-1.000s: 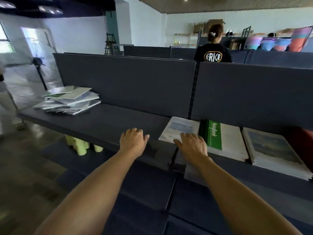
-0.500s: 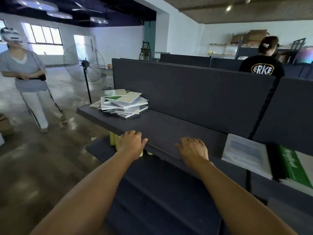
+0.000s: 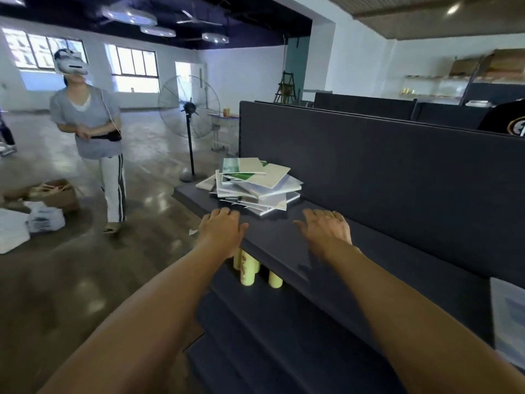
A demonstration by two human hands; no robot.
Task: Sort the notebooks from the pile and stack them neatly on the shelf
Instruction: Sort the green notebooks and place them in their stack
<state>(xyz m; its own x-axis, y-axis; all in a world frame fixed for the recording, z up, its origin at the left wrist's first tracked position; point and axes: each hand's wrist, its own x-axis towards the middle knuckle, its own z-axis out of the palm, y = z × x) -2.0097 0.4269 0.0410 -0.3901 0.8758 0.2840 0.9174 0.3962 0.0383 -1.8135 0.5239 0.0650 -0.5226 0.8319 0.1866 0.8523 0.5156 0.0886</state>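
Both hands are empty, fingers loosely spread: the left hand (image 3: 222,229) hovers at the front edge of the dark shelf (image 3: 272,240), the right hand (image 3: 326,228) over its middle, palm down. The pile of notebooks (image 3: 255,184) lies askew just beyond them, near the shelf's left end, closer to the left hand and touched by neither. Bare shelf surface runs rightward along the back panel (image 3: 383,172). Yellow tubes (image 3: 250,268) stand on the shelf below, under the front edge.
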